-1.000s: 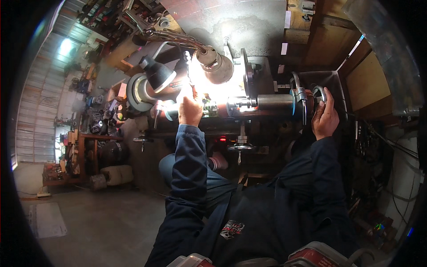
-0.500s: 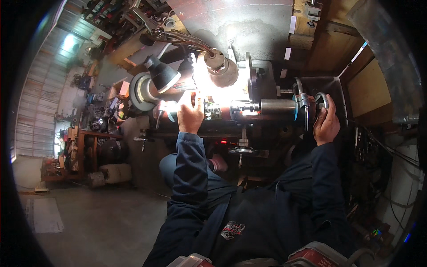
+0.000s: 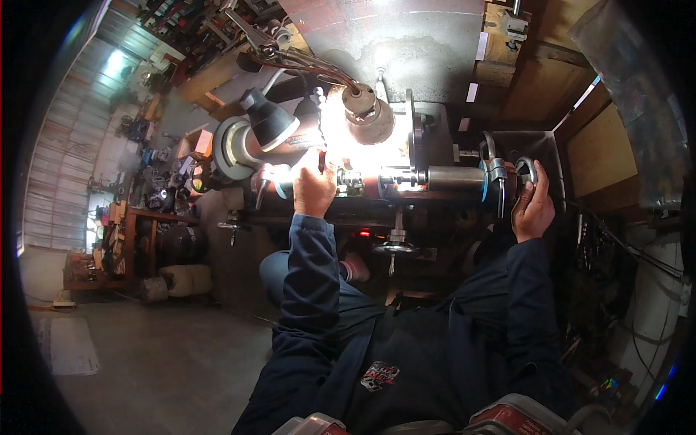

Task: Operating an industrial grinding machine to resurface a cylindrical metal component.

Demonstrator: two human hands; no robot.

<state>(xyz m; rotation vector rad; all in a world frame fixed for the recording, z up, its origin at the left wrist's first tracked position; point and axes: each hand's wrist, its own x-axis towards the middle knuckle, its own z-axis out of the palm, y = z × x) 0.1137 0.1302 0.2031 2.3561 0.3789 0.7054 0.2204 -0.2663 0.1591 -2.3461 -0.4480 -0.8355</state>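
Observation:
My left hand [image 3: 316, 187] is at the middle of a metal lathe-like machine, fingers curled on something I cannot make out in the glare, just below a white segmented hose [image 3: 320, 102]. Beside it runs a shiny shaft [image 3: 349, 178] leading to a steel cylinder [image 3: 457, 179]. My right hand [image 3: 533, 204] holds a metal handwheel [image 3: 527, 165] at the machine's right end, next to a clamp lever [image 3: 502, 192]. A black lamp [image 3: 271, 119] and a bulkier metal lamp [image 3: 366, 116] hang over the work; their bright light washes out part of it.
A crank wheel [image 3: 393, 246] juts from the machine's front above my legs. At the left stands a cluttered wooden bench [image 3: 132, 239] on the concrete floor [image 3: 167, 348]. Wooden panels [image 3: 594, 156] and cables [image 3: 634, 254] are at the right; a tool board [image 3: 500, 54] is behind.
The machine, lamps and both hands sit a little lower and further right in the picture. My left fingers are slightly lower against the segmented hose; my right hand still grips the handwheel.

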